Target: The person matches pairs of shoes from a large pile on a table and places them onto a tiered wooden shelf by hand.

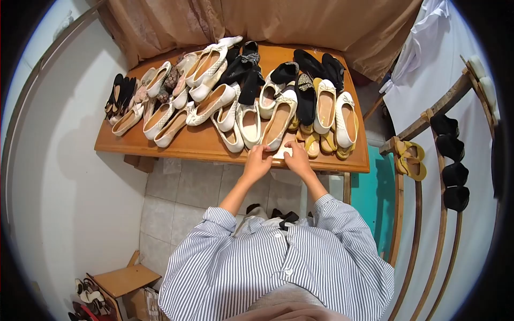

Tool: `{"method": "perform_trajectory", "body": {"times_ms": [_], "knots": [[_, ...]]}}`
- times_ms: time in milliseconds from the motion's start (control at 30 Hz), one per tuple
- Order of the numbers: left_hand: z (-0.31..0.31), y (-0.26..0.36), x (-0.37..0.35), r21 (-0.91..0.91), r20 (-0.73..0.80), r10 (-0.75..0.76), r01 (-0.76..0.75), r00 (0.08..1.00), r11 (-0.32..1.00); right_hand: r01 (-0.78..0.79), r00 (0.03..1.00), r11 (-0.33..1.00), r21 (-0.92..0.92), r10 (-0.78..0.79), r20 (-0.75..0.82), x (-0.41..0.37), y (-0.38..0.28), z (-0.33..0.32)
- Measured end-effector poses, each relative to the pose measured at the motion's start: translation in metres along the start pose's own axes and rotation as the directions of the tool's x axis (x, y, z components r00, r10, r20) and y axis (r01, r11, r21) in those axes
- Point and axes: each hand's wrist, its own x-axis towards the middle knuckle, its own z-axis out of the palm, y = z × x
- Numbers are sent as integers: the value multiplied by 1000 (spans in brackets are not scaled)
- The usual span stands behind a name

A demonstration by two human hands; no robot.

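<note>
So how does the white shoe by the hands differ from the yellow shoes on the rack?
The white shoe is pale, the yellow shoes mustard. The white shoe is on the table, crowded by other shoes; the yellow shoes are apart, on the rack. Both are off the floor.

The shirt is striped grey and white, with cuffed sleeves

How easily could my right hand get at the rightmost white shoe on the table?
Probably yes, easily: your right hand is near the front edge of the table, and nothing seems to lie over the rightmost white shoe.
</note>
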Motion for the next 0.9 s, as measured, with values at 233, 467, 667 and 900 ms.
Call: {"method": "perform_trajectory", "body": {"times_ms": [233, 467, 667, 900], "knots": [[6, -18, 39, 562, 212, 41, -156, 976, 812, -60, 995, 998, 11, 61, -78, 39, -3, -7], [2, -26, 40, 619, 297, 16, -205, 955, 758, -70, 887, 979, -192, -27, -461, 64, -4, -29], [1, -21, 42, 634, 338, -54, -185, 939, 750, -286, 774, 916, -281, 48, -631, 87, 14, -66], [16, -10, 53, 651, 148, 297, -319, 943, 689, -247, 940, 759, -602, 36, -339, 75, 39, -61]]}}
